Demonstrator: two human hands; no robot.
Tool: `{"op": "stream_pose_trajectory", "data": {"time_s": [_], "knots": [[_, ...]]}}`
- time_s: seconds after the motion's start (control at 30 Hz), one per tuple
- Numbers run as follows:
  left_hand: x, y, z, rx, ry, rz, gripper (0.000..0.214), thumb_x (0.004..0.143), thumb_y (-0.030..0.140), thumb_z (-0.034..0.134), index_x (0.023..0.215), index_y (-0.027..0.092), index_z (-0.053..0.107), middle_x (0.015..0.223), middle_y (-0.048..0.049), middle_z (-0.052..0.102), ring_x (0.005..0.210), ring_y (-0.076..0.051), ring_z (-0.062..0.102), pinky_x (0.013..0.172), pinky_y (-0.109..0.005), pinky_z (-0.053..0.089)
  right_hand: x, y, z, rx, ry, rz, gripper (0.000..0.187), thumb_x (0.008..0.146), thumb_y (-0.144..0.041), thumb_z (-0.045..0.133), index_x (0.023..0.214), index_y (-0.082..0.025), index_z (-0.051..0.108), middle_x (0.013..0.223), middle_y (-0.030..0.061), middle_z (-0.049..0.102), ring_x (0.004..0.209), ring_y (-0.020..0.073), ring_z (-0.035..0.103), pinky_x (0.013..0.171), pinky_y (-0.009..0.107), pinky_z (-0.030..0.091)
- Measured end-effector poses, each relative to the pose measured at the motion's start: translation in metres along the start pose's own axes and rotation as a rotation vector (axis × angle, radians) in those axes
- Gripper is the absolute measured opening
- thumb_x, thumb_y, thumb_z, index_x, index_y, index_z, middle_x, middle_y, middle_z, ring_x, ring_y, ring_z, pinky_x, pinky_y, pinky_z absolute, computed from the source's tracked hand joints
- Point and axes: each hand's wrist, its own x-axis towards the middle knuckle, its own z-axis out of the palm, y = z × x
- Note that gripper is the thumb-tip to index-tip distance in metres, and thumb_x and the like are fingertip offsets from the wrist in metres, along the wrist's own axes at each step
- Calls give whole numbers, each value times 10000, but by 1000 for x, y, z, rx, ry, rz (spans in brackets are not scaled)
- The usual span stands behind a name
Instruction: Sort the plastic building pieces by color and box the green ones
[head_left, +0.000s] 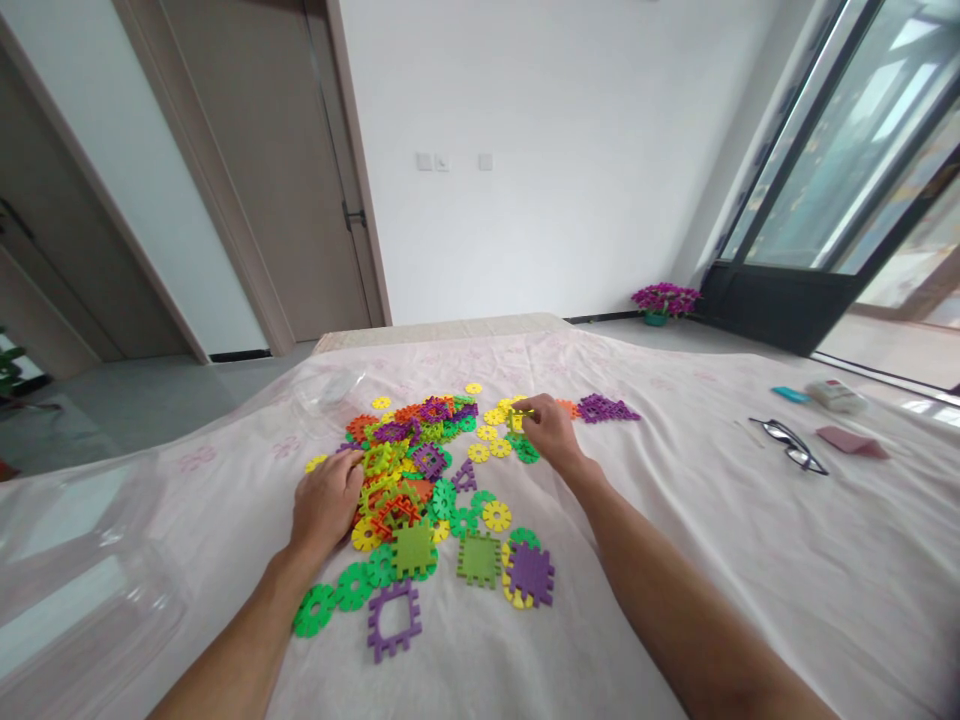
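Observation:
A pile of plastic interlocking pieces (430,460) in green, yellow, orange and purple lies on the cloth. Against the pile's left side rests my left hand (324,502), its fingers stretched toward the pieces and partly hidden; I see nothing held in it. My right hand (553,428) is closed in a pinch on a yellow-green square frame piece (516,421), just above yellow and green flower discs. Nearer to me lie a purple square frame (372,638), a green square (478,560) and a purple square (532,573). Purple pieces (606,408) are grouped beyond my right hand.
The pale cloth (675,480) has folds. Clear plastic packaging (82,560) lies at the left. Glasses (791,444), a pink cloth (853,441), a blue item (790,394) and a whitish packet (836,395) are at the right. Purple flowers (666,299) stand by the wall.

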Motion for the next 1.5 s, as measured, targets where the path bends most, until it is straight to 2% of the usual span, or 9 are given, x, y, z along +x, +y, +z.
{"op": "stream_pose_trajectory", "data": {"time_s": [0.13,0.27,0.37,0.5,0.63,0.8,0.93,1.13,1.5], "knots": [[0,1,0,18,-5,10,428,956,348,316,1185,228,657,1292,-43,655,1208,-216,578,1024,-354,424,5,9,-12,-94,-133,92,428,731,-101,513,1100,-183,715,1110,76,685,970,195,633,880,289,475],[0,1,-1,21,-10,9,432,958,345,306,1189,228,652,1297,-41,652,1214,-214,574,1025,-354,422,-1,2,-11,-225,-301,-33,388,787,-166,536,1126,-214,718,1170,62,700,1057,217,625,909,291,450],[-1,1,-1,16,-7,4,421,951,340,322,1191,240,652,1300,-37,650,1210,-214,577,1026,-352,423,-5,-9,-12,-303,-400,-104,309,792,-200,562,1025,-258,757,1061,46,739,1022,231,641,859,288,444],[0,2,-2,7,-14,2,419,949,338,327,1187,231,654,1293,-47,655,1214,-219,575,1036,-366,418,-4,-14,-23,-373,-467,13,229,761,-195,583,867,-249,779,877,48,755,858,221,667,712,268,430],[0,1,-1,-6,-9,3,419,948,334,326,1173,221,660,1289,-52,655,1214,-219,574,1037,-369,422,0,-13,-30,-359,-449,47,209,795,-277,609,928,-244,768,907,42,747,817,207,660,692,273,428],[0,2,-2,-23,-4,-7,404,937,328,347,1171,230,662,1279,-46,659,1199,-219,583,1046,-357,416,-8,-23,-8,-226,-481,-202,588,754,-465,737,1304,-303,609,1231,57,642,1077,237,592,867,311,440],[0,3,-2,-29,-1,-30,390,934,327,357,1162,247,663,1273,-34,665,1193,-219,588,1024,-351,428,-11,-27,7,-334,-419,-192,270,882,-361,634,1125,-270,711,1163,84,647,1057,241,582,879,335,427],[2,5,-5,-76,6,-55,397,944,378,345,1147,247,660,1232,-36,687,1134,-211,618,981,-340,446,-10,-16,-1,-396,-192,-96,270,963,-250,484,1132,-226,693,1183,96,656,1088,238,561,937,347,391],[-2,4,-8,-131,29,-95,284,881,425,485,949,240,690,1039,-31,733,961,-208,649,835,-306,474,-59,-57,15,-293,-354,-281,281,1009,-304,415,1117,-202,653,1126,71,650,1053,179,553,941,295,370]]}}
